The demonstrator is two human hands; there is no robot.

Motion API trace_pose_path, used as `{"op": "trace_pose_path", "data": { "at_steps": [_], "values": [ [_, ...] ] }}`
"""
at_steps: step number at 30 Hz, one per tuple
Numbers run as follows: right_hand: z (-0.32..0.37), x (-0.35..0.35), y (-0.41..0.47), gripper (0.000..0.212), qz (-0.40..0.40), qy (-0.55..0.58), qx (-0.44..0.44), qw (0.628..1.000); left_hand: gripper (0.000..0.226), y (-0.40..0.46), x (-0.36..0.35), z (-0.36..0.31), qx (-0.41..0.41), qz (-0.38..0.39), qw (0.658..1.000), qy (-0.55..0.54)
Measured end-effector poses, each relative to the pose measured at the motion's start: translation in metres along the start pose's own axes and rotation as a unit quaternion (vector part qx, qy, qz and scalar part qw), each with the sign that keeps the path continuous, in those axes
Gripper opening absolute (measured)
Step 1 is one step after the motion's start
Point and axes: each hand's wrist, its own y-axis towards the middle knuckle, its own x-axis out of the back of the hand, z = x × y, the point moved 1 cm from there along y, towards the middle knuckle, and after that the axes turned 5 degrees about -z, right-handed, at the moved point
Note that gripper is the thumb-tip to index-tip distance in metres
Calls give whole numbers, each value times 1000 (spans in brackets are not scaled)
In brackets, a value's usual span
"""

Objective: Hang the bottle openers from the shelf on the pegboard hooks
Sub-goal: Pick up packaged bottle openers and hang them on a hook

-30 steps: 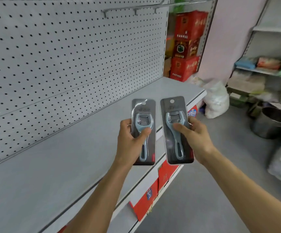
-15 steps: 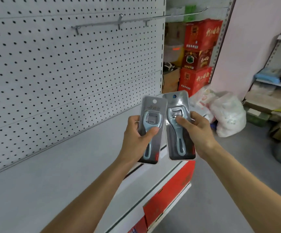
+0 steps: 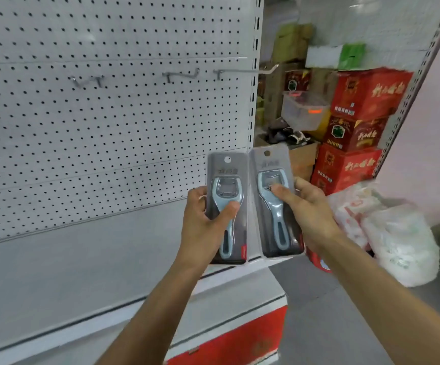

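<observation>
My left hand (image 3: 204, 227) grips one packaged bottle opener (image 3: 228, 196), a pale blue opener on a dark card with a hang hole at the top. My right hand (image 3: 308, 214) holds a second packaged bottle opener (image 3: 273, 180) beside it, thumb on the blister. Both packs are upright, side by side, in front of the white pegboard (image 3: 108, 127). Three bare metal hooks stick out of the pegboard above: a left hook (image 3: 85, 80), a middle hook (image 3: 182, 74) and a long right hook (image 3: 245, 71).
A grey shelf (image 3: 68, 264) runs below the pegboard with a red panel (image 3: 240, 341) under its edge. Stacked red cartons (image 3: 356, 127) and cardboard boxes stand behind the shelf end. White plastic bags (image 3: 387, 227) lie on the floor at right.
The view has tilted up and the hooks now sit lower in the frame. Both hands have lifted the packs toward the pegboard, and the two packs no longer overlap.
</observation>
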Motion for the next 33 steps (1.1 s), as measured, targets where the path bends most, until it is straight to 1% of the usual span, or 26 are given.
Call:
{"op": "trace_pose_path", "data": {
  "at_steps": [3,5,9,13,17,21,28,33],
  "values": [
    [8,8,18,17,15,-4,5,1000,39,5,-14,-12,-8,-10,1000,5],
    [12,12,29,20,22,18,3,1000,36,11,-22,-17,-15,-17,1000,8],
    [20,16,48,18,44,37,15,998,36,30,-31,-24,-26,-29,999,9],
    [34,21,68,19,44,30,60,997,42,48,-41,-32,-42,-51,998,-8],
    [55,22,87,14,60,30,111,992,38,64,-52,-44,-59,-74,995,-30],
    [70,14,101,11,80,44,140,986,37,78,-57,-55,-82,-86,993,-22],
    [80,0,124,9,83,59,134,986,37,95,-58,-66,-102,-92,990,-20],
    [76,-6,136,14,83,63,88,991,40,106,-59,-62,-98,-82,992,-7]
  ]
}}
